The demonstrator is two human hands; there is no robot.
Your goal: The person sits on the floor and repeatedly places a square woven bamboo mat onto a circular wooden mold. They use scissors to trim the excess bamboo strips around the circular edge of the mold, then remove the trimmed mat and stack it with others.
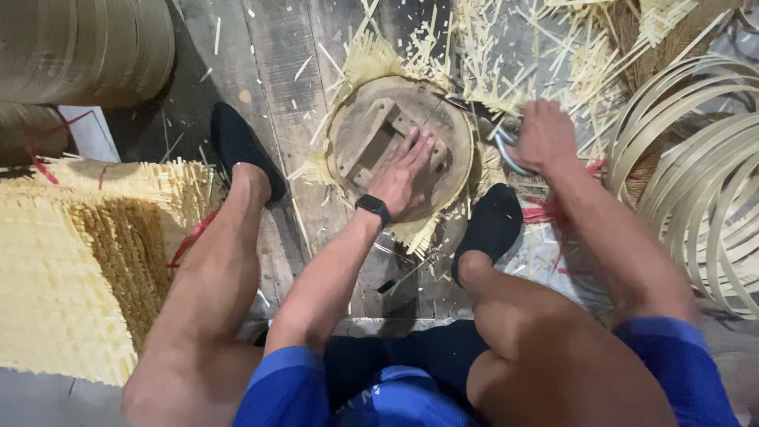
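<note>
between my feet, on plank floor [269, 71]: one round wooden mould [395, 150], woven mat edges sticking out beneath. my left hand [405, 172] flat on it, fingers spread, gripping nothing. my right hand [544, 136] closed round shears [506, 142] at mould's right rim. one mat stack [71, 261] left, two strip rolls [79, 47] top left, hoop bundle [696, 174] right, offcuts all over.
</note>
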